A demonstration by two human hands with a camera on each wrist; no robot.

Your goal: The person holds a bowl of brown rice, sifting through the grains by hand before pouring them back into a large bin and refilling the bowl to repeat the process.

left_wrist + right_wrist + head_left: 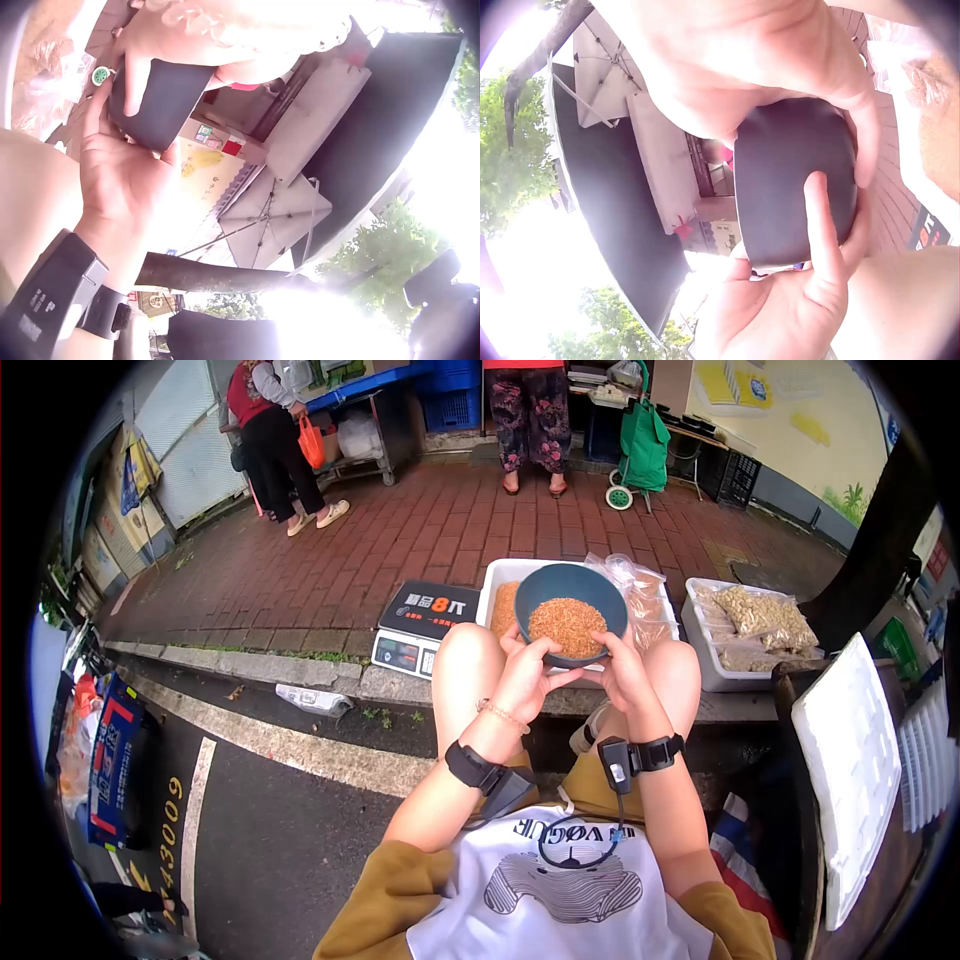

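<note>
Both hands hold a dark teal bowl [522, 598] over the lap, between the knees. Small reddish-brown dried bits [568, 622] fill much of it. My left hand [530, 672] grips the near left side, thumb at the rim and fingers under the base. Opposite it, my right hand [628, 670] grips the right side, its thumb also at the rim. The right wrist view shows the bowl's dark outer wall [787, 187] with fingers spread along it. In the left wrist view, the right hand [124, 180] supports the bowl from below.
Behind the bowl is a white tub [495, 575] with more brown bits and plastic bags [640, 595]. A digital scale [425, 610] sits to its left. Another white tub [735, 682] holds bagged pale pieces. A white foam board [845, 780] stands at right. Two people stand across the brick pavement.
</note>
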